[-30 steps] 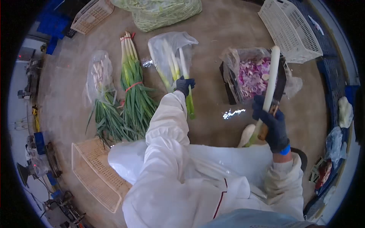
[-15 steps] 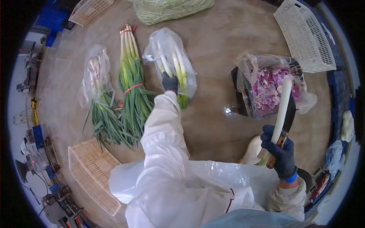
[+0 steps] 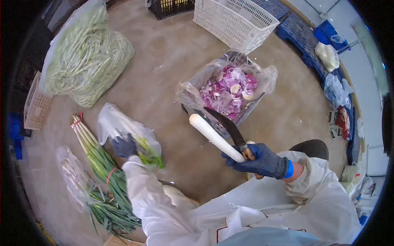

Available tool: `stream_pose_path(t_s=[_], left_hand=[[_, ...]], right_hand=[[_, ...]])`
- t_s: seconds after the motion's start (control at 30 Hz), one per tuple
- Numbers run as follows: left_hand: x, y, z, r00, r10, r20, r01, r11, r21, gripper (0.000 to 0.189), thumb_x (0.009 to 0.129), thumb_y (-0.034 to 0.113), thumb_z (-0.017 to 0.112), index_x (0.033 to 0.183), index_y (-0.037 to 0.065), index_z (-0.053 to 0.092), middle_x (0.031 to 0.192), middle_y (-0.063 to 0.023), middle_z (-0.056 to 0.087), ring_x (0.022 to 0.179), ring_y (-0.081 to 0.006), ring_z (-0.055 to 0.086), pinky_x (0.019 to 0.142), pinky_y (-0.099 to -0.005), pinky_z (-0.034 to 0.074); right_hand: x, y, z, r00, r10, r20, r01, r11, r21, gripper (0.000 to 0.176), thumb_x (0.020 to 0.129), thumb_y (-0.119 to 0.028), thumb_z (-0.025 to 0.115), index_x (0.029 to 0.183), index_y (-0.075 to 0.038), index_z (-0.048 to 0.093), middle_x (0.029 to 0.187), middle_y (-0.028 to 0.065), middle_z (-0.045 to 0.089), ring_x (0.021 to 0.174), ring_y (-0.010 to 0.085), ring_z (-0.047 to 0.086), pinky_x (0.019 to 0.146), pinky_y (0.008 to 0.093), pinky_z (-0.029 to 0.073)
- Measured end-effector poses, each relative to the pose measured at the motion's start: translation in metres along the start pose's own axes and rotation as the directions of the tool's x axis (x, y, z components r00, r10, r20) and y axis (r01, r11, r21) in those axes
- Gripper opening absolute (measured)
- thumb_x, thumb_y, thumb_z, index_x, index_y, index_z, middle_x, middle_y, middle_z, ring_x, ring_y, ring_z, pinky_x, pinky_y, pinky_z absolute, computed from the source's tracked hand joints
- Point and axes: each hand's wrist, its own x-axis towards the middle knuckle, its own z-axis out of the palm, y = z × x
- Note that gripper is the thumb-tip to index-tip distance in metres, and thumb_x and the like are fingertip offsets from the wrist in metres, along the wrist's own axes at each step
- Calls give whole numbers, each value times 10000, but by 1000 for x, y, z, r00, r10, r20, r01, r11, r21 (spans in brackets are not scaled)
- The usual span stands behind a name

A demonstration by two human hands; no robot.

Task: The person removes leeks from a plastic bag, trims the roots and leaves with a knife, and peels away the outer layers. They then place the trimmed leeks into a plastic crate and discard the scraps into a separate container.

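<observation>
Gloved right hand grips a white stalk and a knife; gloved left hand lies at a clear bag of stalks

The brown floor [image 3: 168, 82] spreads under everything in front of the person. On it, at the upper left of the view, sits a large clear sack [image 3: 88, 59] packed with thin green stalks. The white slotted crate [image 3: 234, 24] stands at the top, and just below it is a dark container lined with a clear plastic liner [image 3: 269, 78], holding chopped purple-and-white pieces [image 3: 230, 88]. At the lower left lies a long leafy green bundle [image 3: 100, 162], tied with red bands near its white end and around its leaves. A clear bag of stalks [image 3: 129, 127] lies to the right of the bundle; a narrower clear bag [image 3: 74, 176] of pale stalks lies to its left.

The left hand [image 3: 124, 146], in a dark glove, touches the lower part of the clear bag of stalks. It is blurred, and I cannot tell whether its fingers pinch anything.

The right hand [image 3: 260, 160], in a dark blue glove, is closed around both the lower part of a thick white stalk [image 3: 213, 136] and the wooden handle of a knife [image 3: 230, 127]. The stalk slants toward the upper left, its cut end free, and the dark curved blade runs beside it, its tip by the container's near edge.
</observation>
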Motion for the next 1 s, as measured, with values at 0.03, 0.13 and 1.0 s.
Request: stream_pose_path(t_s=[0.03, 0.13, 1.0], left_hand=[[-18, 30, -38, 999, 30, 42, -30, 1000, 5, 780, 847, 568, 580, 1398, 36, 432, 1407, -218, 453, 1283, -391, 434, 1051, -488, 357], [-92, 60, -12, 978, 199, 62, -198, 980, -20, 702, 847, 601, 521, 1242, 27, 600, 1371, -205, 506, 1281, -386, 446, 1078, -543, 293], [-106, 299, -121, 181, 982, -62, -740, 95, -665, 518, 713, 601, 642, 813, 94, 646, 787, -117, 593, 785, -319, 552, 789, -477, 391]], right_hand=[[0, 0, 1, 1000, -24, -7, 24, 998, -52, 375, 862, -179, 718, 1209, -64, 635, 998, 18, 700, 774, 38, 599, 654, 213, 505], [-1, 7, -2, 993, -93, -66, 89, 994, -69, 354, 857, -186, 725, 1180, -58, 653, 993, 14, 702, 809, 34, 598, 693, 213, 505], [367, -87, -556, 451, -618, -644, -147, 660, -736, 450, 678, -268, 707, 1067, -50, 643, 937, 213, 680, 855, 347, 673, 773, 432, 534]])
